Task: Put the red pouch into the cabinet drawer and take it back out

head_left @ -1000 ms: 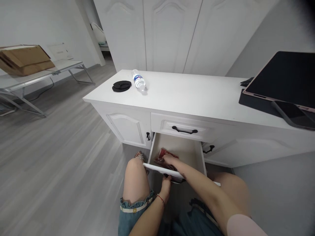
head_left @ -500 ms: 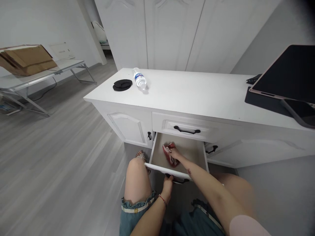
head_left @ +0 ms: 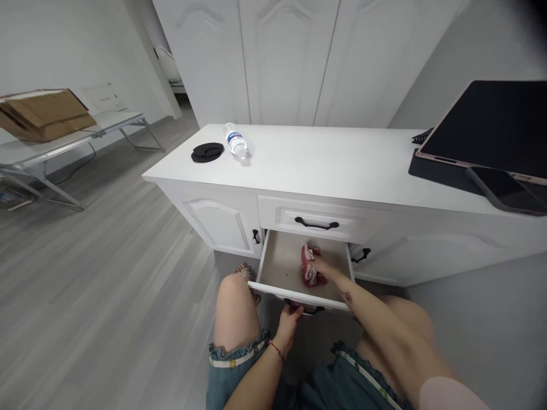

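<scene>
A pulled-out lower drawer (head_left: pixel 276 265) of the white cabinet sits in front of my knees. Inside it, toward the right side, is a pair of small red shoes with pale straps (head_left: pixel 308 267), which look like sandals. My right hand (head_left: pixel 323 269) reaches over the drawer front and grips them, covering part of them. Below the drawer's edge, my left hand (head_left: pixel 290 320) has its fingers curled around the left end of the black drawer handle (head_left: pixel 314 310). The rest of the drawer floor shows only tiny dark specks.
On the white countertop (head_left: pixel 325 165) lie a plastic water bottle (head_left: pixel 236 141), black round discs (head_left: pixel 207 152), a tablet (head_left: pixel 496 128) and a phone (head_left: pixel 508 188). Above the open drawer is a closed one (head_left: pixel 316 222). A folding table (head_left: pixel 106 122) with a cardboard box (head_left: pixel 47 114) stands at left.
My right hand and the red shoes have moved right inside the drawer, and the shoes have turned. My left hand stays at the handle. The view has shifted slightly.
</scene>
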### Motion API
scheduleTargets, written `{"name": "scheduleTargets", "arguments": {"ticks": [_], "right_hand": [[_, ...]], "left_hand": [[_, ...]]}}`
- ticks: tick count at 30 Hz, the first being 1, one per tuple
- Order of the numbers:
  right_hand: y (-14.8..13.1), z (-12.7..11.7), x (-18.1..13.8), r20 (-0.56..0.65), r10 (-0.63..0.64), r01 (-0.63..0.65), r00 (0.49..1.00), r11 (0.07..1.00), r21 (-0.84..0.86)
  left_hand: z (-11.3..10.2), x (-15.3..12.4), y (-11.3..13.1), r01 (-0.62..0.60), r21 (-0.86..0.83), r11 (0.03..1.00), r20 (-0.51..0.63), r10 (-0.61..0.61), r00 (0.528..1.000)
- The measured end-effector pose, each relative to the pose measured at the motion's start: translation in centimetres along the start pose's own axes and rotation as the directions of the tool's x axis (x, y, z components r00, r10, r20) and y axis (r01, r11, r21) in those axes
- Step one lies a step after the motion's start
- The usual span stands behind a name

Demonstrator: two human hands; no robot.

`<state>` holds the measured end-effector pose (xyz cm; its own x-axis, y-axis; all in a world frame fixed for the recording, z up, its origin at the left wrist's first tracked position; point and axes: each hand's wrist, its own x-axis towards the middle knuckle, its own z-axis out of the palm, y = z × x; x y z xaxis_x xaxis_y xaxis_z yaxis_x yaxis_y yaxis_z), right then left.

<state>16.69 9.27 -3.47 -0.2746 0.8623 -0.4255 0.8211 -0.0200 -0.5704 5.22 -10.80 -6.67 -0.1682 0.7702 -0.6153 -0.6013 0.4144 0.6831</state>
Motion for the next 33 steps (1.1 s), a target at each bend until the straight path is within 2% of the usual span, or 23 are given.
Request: {"name": "scheduleTargets", "arguments": {"ticks": [6,8,10,13,17,19,22,23,25,27,28,29,31,33], "right_hand": [[1.6,-4.6,-2.9,-0.002,-0.052,0.052,0.999,0.998,0.036],[2.0,-6.4,-4.4,-0.056,-0.1,0.102,0.993,0.994,0.028],[2.5,-7.8,-6.3,-0.182,-0.152,0.164,0.972,0.985,0.052],[3.3,-9.2,-9.6,-0.443,-0.163,0.247,0.881,0.959,0.138],[4.0,-9.9,-13.8,-0.704,-0.06,0.352,0.708,0.894,0.278],[4.1,-10.2,-15.8,-0.766,0.074,0.345,0.638,0.862,0.37],[3.7,-11.0,-18.4,-0.793,0.275,0.261,0.543,0.842,0.471],[3.5,-11.3,-19.1,-0.803,0.304,0.236,0.512,0.85,0.472],[3.1,-11.5,-19.9,-0.841,0.279,0.215,0.464,0.885,0.413],[3.0,-10.9,-19.6,-0.866,0.19,0.196,0.463,0.931,0.309],[3.1,-10.4,-19.2,-0.862,0.141,0.177,0.487,0.951,0.255],[3.2,-9.6,-18.6,-0.848,0.099,0.153,0.52,0.966,0.207],[3.7,-7.8,-17.1,-0.779,0.04,0.096,0.626,0.987,0.128],[4.0,-5.8,-15.7,-0.71,0.018,0.054,0.704,0.995,0.079]], "left_hand": [[-0.1,0.9,0.6,0.001,0.037,0.999,0.047,-0.002,0.999],[-0.1,1.3,0.9,-0.009,0.064,0.998,0.059,0.005,0.998],[-0.1,1.6,1.3,-0.01,0.085,0.996,0.083,0.003,0.997],[0.0,1.9,2.0,0.004,0.135,0.991,0.112,-0.019,0.994],[0.4,2.1,2.9,-0.025,0.185,0.982,0.137,-0.001,0.991],[0.7,2.3,3.4,-0.03,0.199,0.98,0.141,0.002,0.99],[1.5,2.9,4.4,0.003,0.227,0.974,0.133,-0.034,0.991],[1.7,3.1,4.6,0.014,0.235,0.972,0.129,-0.046,0.991],[2.3,3.7,5.1,0.033,0.246,0.969,0.115,-0.063,0.991],[2.7,4.2,5.4,0.053,0.257,0.965,0.099,-0.081,0.992],[2.9,4.5,5.5,0.062,0.259,0.964,0.089,-0.088,0.992],[3.1,4.7,5.5,0.066,0.257,0.964,0.081,-0.089,0.993],[3.4,5.1,5.5,0.058,0.239,0.969,0.065,-0.075,0.995],[3.5,5.2,5.3,0.046,0.221,0.974,0.055,-0.06,0.997]]}}
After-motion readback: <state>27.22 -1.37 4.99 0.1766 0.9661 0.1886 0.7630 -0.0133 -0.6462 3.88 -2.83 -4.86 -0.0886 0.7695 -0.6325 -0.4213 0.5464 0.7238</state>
